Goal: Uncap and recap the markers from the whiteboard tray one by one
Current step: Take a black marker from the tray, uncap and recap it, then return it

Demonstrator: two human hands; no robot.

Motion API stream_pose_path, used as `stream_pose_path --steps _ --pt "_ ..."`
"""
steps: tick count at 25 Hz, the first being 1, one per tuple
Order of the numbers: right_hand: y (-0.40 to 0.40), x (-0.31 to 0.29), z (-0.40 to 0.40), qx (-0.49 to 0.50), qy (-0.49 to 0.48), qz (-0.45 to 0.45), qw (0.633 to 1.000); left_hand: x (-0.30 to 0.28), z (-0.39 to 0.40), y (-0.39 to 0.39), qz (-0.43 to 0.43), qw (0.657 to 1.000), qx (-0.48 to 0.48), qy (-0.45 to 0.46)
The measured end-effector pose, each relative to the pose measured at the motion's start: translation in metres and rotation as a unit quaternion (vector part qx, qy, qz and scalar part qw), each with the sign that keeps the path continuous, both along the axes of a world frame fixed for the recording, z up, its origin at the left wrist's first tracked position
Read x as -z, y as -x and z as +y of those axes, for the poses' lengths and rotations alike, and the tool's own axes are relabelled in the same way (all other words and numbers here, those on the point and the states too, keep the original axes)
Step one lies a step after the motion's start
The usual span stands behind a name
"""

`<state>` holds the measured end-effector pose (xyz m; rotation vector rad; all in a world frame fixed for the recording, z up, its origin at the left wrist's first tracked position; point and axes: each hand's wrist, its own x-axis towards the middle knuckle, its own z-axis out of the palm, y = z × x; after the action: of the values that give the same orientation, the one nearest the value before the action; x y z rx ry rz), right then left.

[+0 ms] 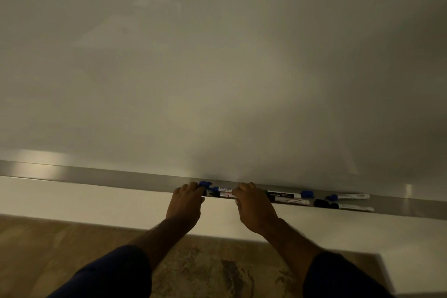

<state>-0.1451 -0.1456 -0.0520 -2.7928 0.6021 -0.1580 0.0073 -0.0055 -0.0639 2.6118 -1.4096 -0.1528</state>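
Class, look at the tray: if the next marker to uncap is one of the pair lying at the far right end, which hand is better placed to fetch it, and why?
The right hand, probably. It rests at the tray on the side nearer those two markers, with only a few markers between. The left hand sits farther left, on the blue-capped marker, and would have to cross over the right.
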Motion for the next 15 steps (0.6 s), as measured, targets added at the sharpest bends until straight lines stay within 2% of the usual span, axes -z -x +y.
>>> stream_pose_path --steps 9,15 --pt "-0.008 0.015 -0.002 0.025 0.003 0.073 0.997 -0.006 -0.005 -0.008 0.031 0.999 0.011 0.015" --pt "-0.009 0.011 -0.009 0.036 0.012 0.063 0.997 -0.015 0.0 -0.02 0.055 0.997 0.002 0.054"
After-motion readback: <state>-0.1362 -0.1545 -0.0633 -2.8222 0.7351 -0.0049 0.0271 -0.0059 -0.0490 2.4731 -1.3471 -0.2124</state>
